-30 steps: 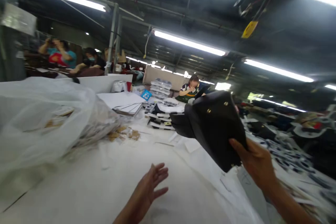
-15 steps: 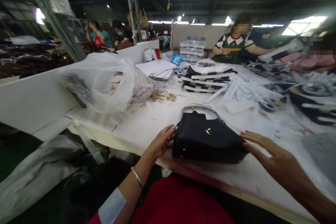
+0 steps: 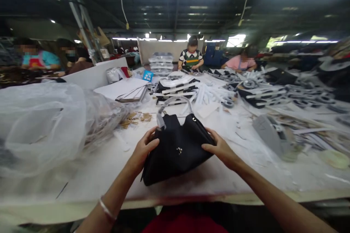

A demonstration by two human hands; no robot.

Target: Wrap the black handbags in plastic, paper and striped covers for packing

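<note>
A black handbag [image 3: 175, 153] with a small metal emblem on its front is tilted on the white table, close to the front edge. Its handle [image 3: 177, 100], covered in clear wrap, stands up at the far side. My left hand [image 3: 146, 147] grips the bag's left side, thumb on the front and fingers behind. On the right side, my right hand [image 3: 218, 147] holds it the same way near a metal ring. The fingertips behind the bag are hidden.
A big clear plastic bag [image 3: 43, 127] lies on the left, with cardboard scraps [image 3: 135, 119] beside it. Behind the handbag are stacked black-and-white pieces [image 3: 175, 89] and white sheets [image 3: 123, 89]. A grey box-like object [image 3: 272, 134] sits right. A co-worker [image 3: 191, 56] is across the table.
My right hand has closed on the bag's right side, and my left has taken a firmer hold. The bag is tipped and turned. The view has swung right.
</note>
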